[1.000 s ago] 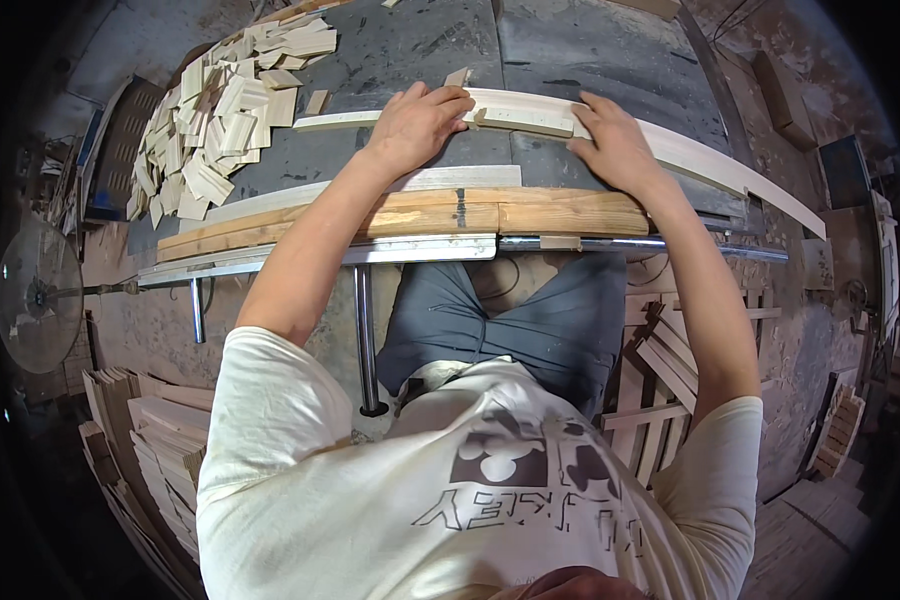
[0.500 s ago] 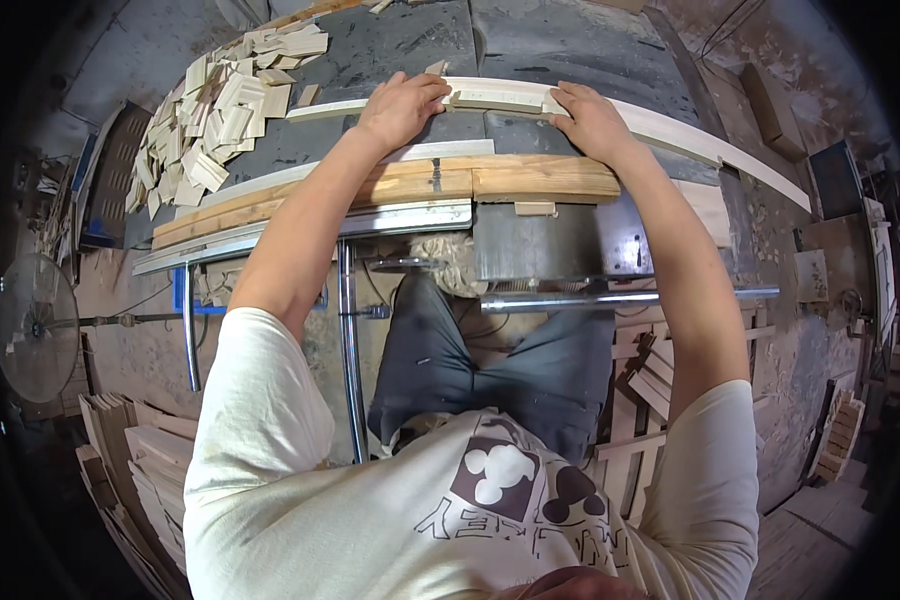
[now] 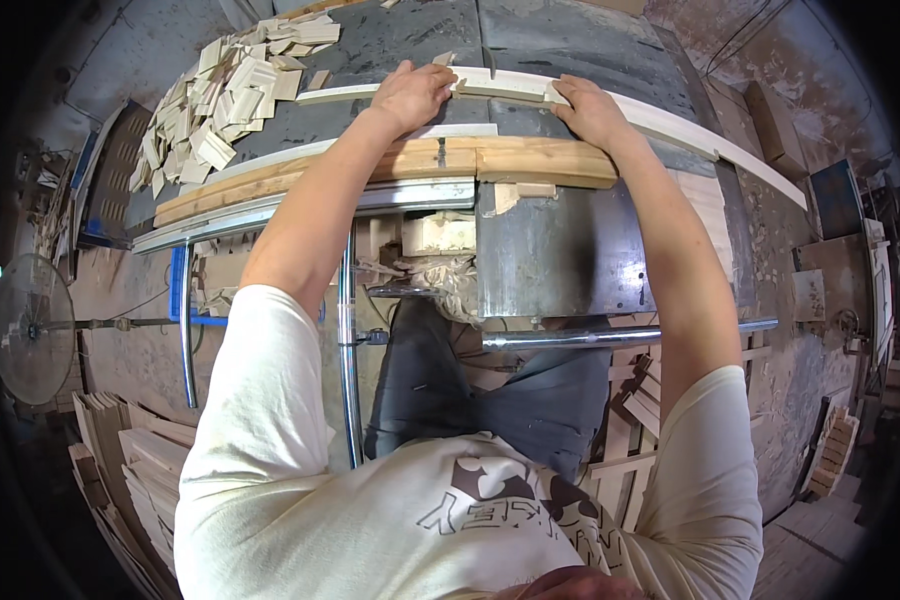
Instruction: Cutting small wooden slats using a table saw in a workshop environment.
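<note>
A long pale wooden strip crosses the dark worktop, with a thin dark upright piece beside it between my hands. My left hand has curled fingers gripping the strip, left of that piece. My right hand grips it farther right, thumb on the near side. Both forearms reach over a yellowish timber beam on a metal sliding rail. Below the beam's right half is a bare steel plate.
Many small wood offcuts are heaped at the worktop's left. Steel tubes run near my legs. A fan stands at far left, stacked boards at lower left, wooden slats at lower right.
My hands, the strip, beam and rail have moved forward, away from my body, exposing the steel plate and a gap with pale debris beneath. Both hands keep their grip.
</note>
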Demonstrator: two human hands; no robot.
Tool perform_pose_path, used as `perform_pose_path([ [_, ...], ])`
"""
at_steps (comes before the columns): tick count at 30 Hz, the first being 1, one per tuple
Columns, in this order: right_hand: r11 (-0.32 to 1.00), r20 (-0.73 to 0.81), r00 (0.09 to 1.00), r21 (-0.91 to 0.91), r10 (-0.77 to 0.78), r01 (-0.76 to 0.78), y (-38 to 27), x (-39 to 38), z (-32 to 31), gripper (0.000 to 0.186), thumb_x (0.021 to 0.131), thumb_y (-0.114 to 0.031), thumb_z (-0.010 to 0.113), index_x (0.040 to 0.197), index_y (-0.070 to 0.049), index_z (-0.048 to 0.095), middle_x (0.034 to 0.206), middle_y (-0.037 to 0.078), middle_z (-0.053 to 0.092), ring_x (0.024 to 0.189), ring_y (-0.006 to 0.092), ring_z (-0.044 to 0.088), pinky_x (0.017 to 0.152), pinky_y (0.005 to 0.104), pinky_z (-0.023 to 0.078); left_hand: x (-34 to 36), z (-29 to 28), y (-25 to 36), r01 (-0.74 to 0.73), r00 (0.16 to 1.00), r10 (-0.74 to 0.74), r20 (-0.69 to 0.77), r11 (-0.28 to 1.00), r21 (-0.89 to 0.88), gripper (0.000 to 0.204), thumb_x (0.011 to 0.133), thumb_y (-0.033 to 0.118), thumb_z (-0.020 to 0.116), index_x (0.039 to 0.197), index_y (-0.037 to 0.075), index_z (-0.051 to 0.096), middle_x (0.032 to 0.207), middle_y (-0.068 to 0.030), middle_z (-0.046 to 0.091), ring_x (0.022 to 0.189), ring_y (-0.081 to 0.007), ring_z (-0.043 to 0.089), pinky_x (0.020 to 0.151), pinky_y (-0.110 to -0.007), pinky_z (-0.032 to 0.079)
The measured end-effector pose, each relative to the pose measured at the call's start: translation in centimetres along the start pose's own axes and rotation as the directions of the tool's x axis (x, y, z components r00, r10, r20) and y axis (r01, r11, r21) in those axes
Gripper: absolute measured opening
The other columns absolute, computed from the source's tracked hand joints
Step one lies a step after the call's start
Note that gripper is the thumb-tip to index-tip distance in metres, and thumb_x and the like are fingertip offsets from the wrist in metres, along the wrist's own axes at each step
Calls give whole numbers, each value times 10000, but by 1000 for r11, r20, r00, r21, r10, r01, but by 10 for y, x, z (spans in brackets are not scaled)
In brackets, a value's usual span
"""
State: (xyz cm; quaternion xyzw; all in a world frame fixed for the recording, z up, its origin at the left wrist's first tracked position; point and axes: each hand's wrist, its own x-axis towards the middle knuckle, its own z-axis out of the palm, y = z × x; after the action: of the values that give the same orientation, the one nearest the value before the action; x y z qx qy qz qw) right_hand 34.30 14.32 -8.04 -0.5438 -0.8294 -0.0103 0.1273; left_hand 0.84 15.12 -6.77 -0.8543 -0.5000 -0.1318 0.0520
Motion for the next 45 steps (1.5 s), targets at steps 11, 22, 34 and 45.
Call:
perform_pose_path([
  [11,992,-71,996,110,-56,64,-28,-10,-31,484,933,-250,682,1356,-22,626,1470,201,566,1382,373,501,1163,450,401,31,-31,-12,-71,993,83,80,988,-140,289,991,260,624,1237,138,715,1252,-76,706,1132,-348,601,1015,-450,490],
  [22,993,-6,997,100,71,-70,-42,-31,-65,513,944,-226,691,1403,-18,591,1513,221,514,1410,395,461,1178,455,366,14,-91,-88,353,831,-554,-55,600,-718,360,852,223,773,1158,33,747,976,-128,762,912,-253,723,849,-381,563],
  [34,992,164,983,-106,82,-65,-19,12,-98,395,907,-227,671,1278,-95,690,1210,195,672,1200,386,604,1021,504,480,-59,-79,-99,352,792,-573,-210,710,-610,374,902,155,747,1251,37,683,1173,-145,664,958,-280,672,856,-368,550],
  [45,947,218,970,319,-106,32,-26,41,-70,399,1042,-325,534,1259,-40,710,1391,192,621,1300,384,555,1098,425,446,-25,-66,-25,-16,996,-10,-91,960,-281,541,936,346,729,1406,114,595,1404,-108,596,1308,-328,537,1066,-446,430],
])
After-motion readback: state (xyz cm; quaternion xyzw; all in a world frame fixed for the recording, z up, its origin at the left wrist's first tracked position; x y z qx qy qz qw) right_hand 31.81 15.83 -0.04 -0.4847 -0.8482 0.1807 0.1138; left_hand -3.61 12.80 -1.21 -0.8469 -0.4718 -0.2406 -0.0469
